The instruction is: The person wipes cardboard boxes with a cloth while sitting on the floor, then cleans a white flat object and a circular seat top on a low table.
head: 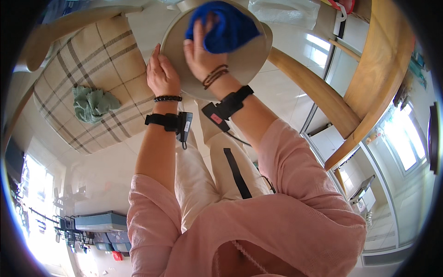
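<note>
A round beige object with a raised rim (pixel 242 71), a stool seat or a lid, stands before me at the top of the view. My right hand (pixel 204 55) is over its flat top with a bunched blue cloth (pixel 232 29). Part of the cloth covers the fingertips, and the cloth's edge is slightly blurred. At the left side of the rim, my left hand (pixel 162 74) lies against the edge with its fingers stretched out. Nothing shows in that palm. Both wrists carry bracelets and strapped black devices.
To the left is a plaid-covered chair seat (pixel 114 65) with a crumpled green cloth (pixel 95 104) on it. A curved wooden furniture leg (pixel 315 90) rises at the right, joined to a broad wooden panel (pixel 380 59). Clear plastic packaging (pixel 285 14) lies beyond the round object.
</note>
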`<state>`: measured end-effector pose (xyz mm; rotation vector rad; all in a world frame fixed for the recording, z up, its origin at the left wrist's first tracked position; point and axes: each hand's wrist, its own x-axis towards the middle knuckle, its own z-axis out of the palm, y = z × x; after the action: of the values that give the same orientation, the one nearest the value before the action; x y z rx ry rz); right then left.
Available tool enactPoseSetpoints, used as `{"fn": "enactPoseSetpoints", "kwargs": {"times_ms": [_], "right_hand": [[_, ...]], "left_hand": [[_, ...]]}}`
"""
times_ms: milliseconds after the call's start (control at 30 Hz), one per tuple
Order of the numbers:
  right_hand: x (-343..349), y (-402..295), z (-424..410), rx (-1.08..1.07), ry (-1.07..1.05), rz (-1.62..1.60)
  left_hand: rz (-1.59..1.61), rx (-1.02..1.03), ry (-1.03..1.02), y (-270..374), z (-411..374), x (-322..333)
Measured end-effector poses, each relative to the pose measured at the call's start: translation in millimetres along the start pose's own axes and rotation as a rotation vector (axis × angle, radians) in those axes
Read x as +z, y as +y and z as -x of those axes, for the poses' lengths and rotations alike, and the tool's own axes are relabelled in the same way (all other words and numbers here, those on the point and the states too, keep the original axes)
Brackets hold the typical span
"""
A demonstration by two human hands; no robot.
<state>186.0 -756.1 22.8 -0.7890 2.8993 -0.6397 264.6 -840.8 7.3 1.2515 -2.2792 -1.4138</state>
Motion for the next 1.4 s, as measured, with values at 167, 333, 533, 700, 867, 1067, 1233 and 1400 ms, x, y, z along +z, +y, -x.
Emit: {"fn": "enactPoseSetpoints", "kwargs": {"times_ms": [167,333,533,700,867,1067,1233,1400], "right_hand": [[-28.0,4.9,78.3,-0.386,-0.459,-0.028],[-77.1,77.1,111.8,-0.143,-0.562,0.297],[-26.2,44.8,28.2,0.126,-0.047,0.271],[-37.4,25.3,19.6,-0.169,-0.192,0.125],[-64.3,87.9,58.9,0.036,-0.043,0.060],[-108.6,34.9,50.3,0.306,0.156,-0.425],[-104.8,-15.4,28.6,-0.296,-0.271,-0.053],[-65.5,-19.1,21.5,-0.638,-0.181,0.062]], "left_hand": [[0.146,-0.104,-0.002,-3.1,-2.8,2.4],[0.059,-0.149,-0.027,-7.6,-1.8,1.5],[-0.004,-0.230,-0.145,-11.5,-5.9,-1.5],[0.064,-0.263,-0.285,-9.2,-13.2,-4.5],[0.320,-0.418,-0.482,-4.5,-20.7,-11.1],[0.556,-0.456,-0.506,-9.4,43.4,-9.7],[0.524,-0.439,-0.557,-0.1,58.4,-23.8],[0.494,-0.372,-0.620,-54.1,61.6,-9.0]]}}
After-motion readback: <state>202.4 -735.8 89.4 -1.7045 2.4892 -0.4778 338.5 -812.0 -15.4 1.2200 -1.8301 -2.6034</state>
